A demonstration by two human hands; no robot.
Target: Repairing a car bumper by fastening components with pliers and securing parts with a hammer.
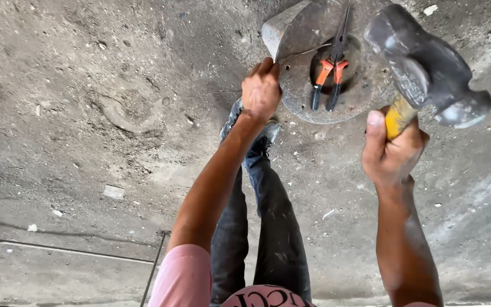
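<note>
Two hands: right point(392, 153) clamped on raised hammer point(427, 68), left point(261, 91) pinching wire point(305, 52) at disc's point(296, 85) edge.

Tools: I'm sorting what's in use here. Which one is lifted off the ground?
The hammer, gripped by the right hand on its yellow handle. The orange-handled pliers lie untouched on the round metal disc.

Support: rough grey concrete floor point(86, 85), dusty, strewn with small pale chips and rubble. A round rusted metal disc point(308, 91) lies flat on it. In the disc's central recess rest pliers point(329, 74) with orange and dark handles. A thin rod point(154, 264) lies at lower left.
</note>
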